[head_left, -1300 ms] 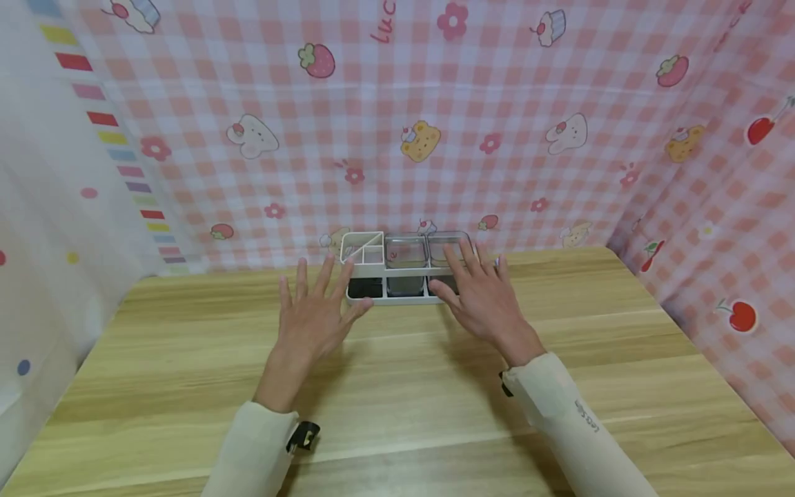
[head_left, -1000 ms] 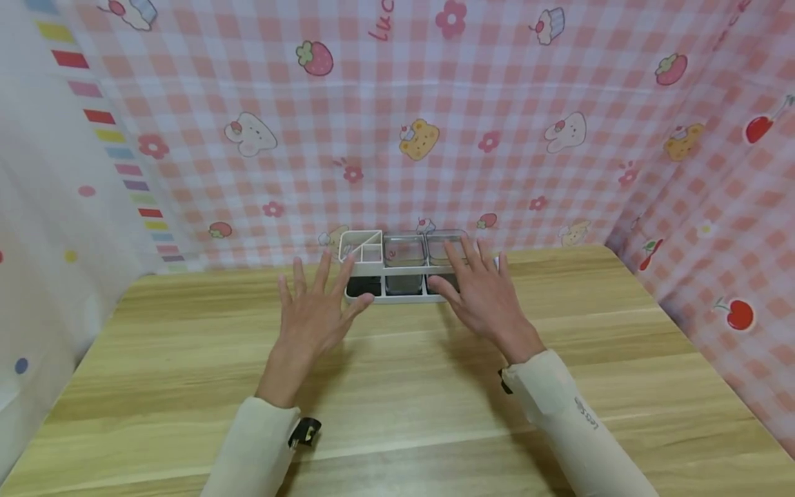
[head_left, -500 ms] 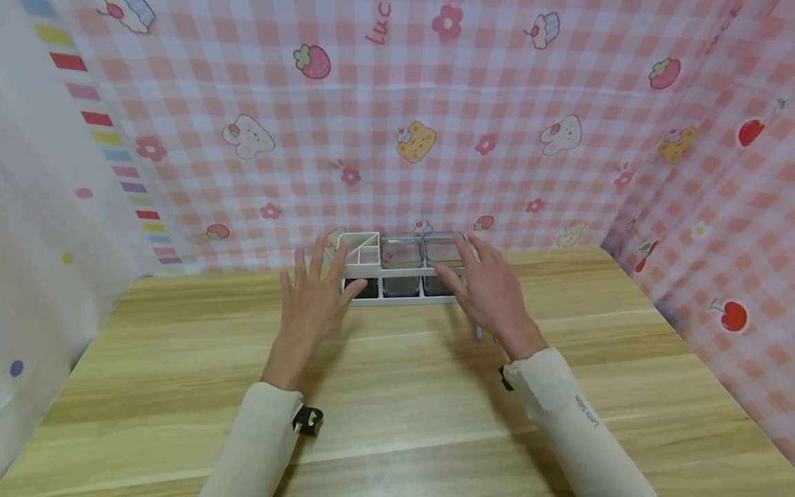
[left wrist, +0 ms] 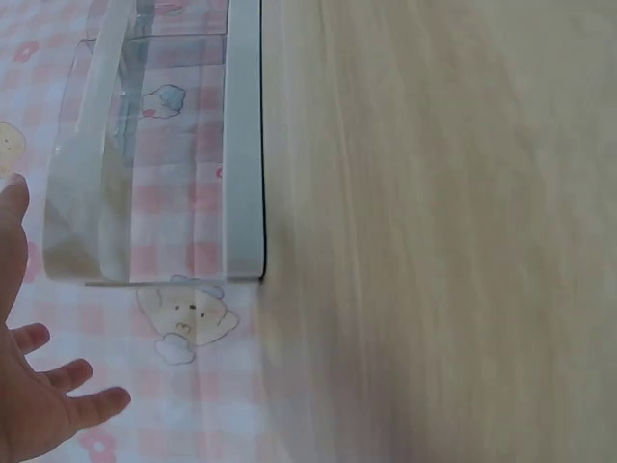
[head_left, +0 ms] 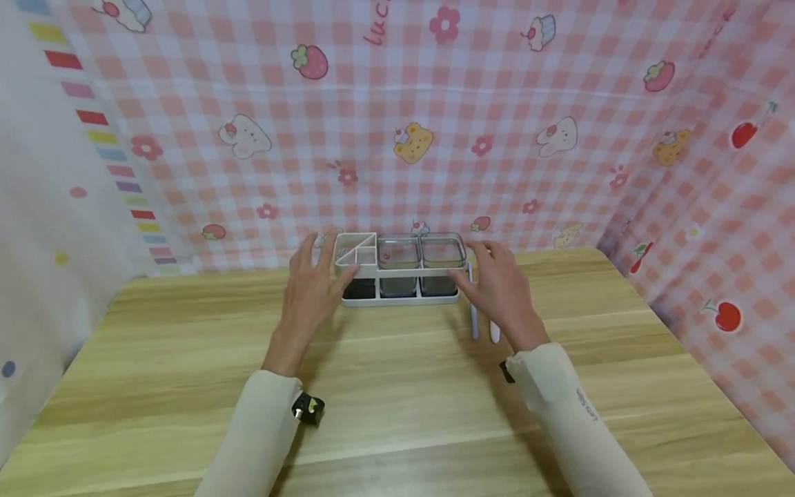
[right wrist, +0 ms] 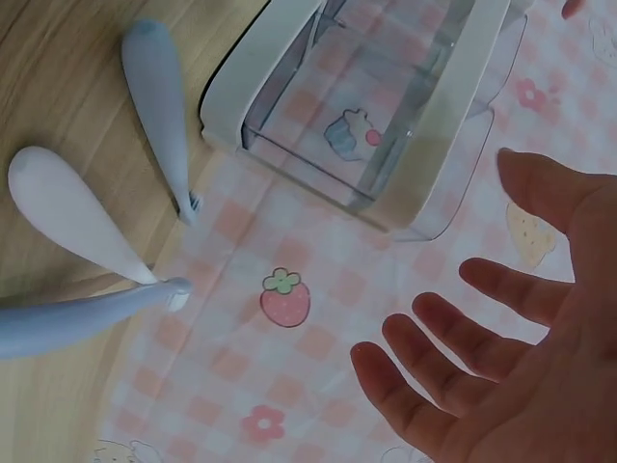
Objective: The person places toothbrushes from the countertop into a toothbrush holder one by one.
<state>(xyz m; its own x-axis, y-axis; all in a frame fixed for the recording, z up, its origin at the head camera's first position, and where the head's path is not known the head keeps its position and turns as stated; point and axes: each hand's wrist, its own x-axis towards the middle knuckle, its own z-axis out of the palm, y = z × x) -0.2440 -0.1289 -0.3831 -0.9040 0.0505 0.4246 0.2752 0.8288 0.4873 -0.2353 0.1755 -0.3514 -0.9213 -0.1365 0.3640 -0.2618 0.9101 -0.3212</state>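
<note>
Two-tier white rack point(head_left: 417, 273) at the back of the bench point(head_left: 397, 386), close to the checked cloth point(head_left: 298, 172). Divided tray point(head_left: 365, 257) on the upper left; clear bins point(head_left: 399, 257) beside it on the same tier, more bins point(head_left: 397, 287) below.

Left grip point(head_left: 310, 290) at the rack's left end: thumb toward the front, fingers apart, nothing held. Right grip point(head_left: 499, 286) faces it across the other end, thumb and fingers likewise spread and empty. Both wrist views show what looks like a gap between fingers and rack.

Step in hand, by judgement: a two-ended hold on the rack, not yet made. Best taken evenly, both palms meeting the ends at one height so the rack does not skew. Thumbs want the solid white frame; the clear bins look like separate pieces and might shift or lift out if squeezed instead. Same caution for the divided tray.

Right side needs care: slim-handled tools point(right wrist: 159, 92), three in the right wrist view, lie just beside that end. A low sideways sweep could nudge them; coming in from above seems safer. Light, matched pressure first.
</note>
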